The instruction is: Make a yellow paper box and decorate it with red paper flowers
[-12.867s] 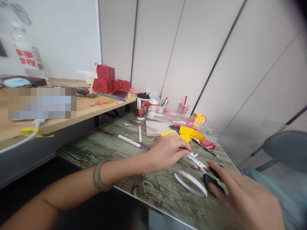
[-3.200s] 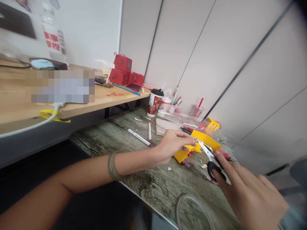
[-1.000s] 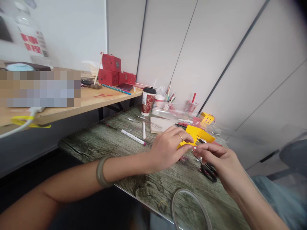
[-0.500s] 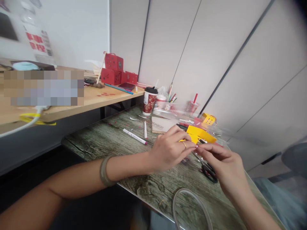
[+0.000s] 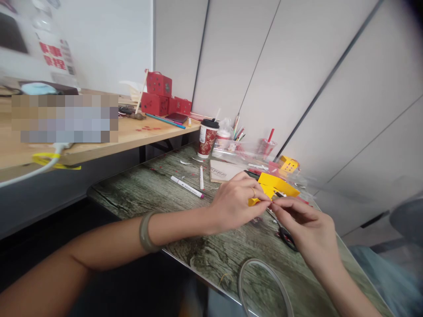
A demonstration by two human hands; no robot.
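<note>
My left hand (image 5: 236,202), with a ring on one finger, is closed in a pinch. Its fingertips meet those of my right hand (image 5: 307,224), which also pinches, thumb against forefinger. Whatever lies between the fingertips is too small to make out. Just behind them are yellow folded paper pieces (image 5: 279,185), partly hidden by my left hand. Under my right hand, black-handled scissors (image 5: 288,237) lie on the table, partly covered. A white marker with a purple end (image 5: 187,187) rests to the left of my left hand.
On the dark wood-patterned table (image 5: 139,193) stand a red paper cup with black lid (image 5: 208,138), a white board (image 5: 224,170) and a small yellow box (image 5: 288,164). Red boxes (image 5: 155,103) are stacked on the raised wooden shelf. A clear ring-shaped tube (image 5: 243,277) lies near the front edge.
The fingers of my left hand have shifted slightly at the pinch, and the tiny pale bit seen there before is now hidden. The view has moved a little; other things stay put.
</note>
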